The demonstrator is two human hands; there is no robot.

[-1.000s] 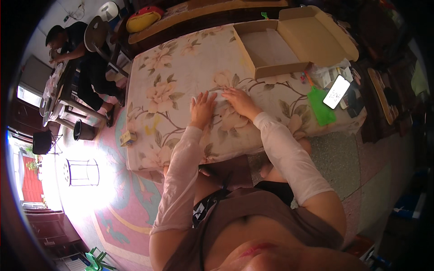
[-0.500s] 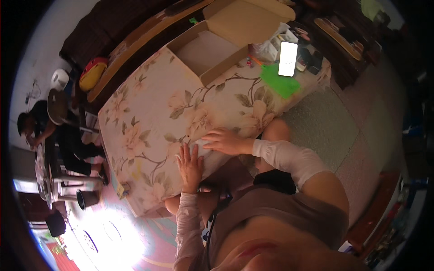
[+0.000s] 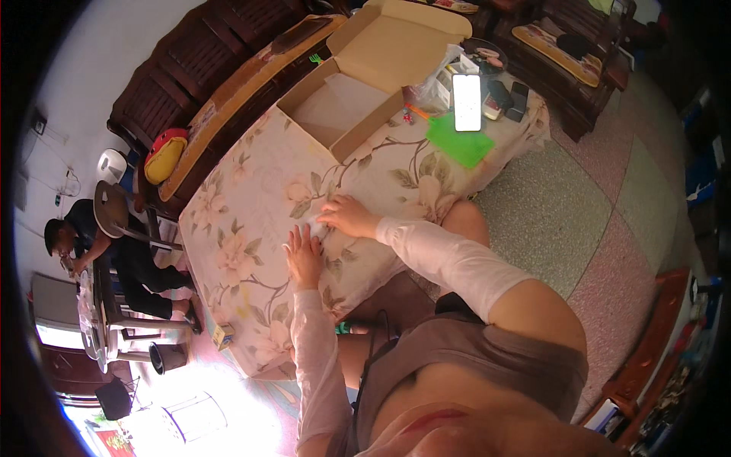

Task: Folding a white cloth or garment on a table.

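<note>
On a flower-patterned tablecloth (image 3: 251, 183) lies a small, thin white piece (image 3: 317, 228), partly hidden by my fingers; its kind cannot be made out. My left hand (image 3: 304, 260) rests beside it with fingers spread and stretched forward, the fingertips touching its near side. From the right, my right hand (image 3: 352, 216) reaches over it, fingers slightly bent and apart, the tips at its far edge. Both hands are low on the table surface, close together. White sheer sleeves cover my forearms.
An open cardboard box (image 3: 343, 114) stands at the table's far side. To its right are a lit phone (image 3: 467, 103), a green sheet (image 3: 460, 141) and a dark case (image 3: 518, 101). A small yellow box (image 3: 222, 336) sits at the left corner. Another person (image 3: 114, 251) sits far left.
Both hands have shifted slightly left and farther over the cloth with the white piece. My right fingers are more bent than before. The whole view has tilted a little.
</note>
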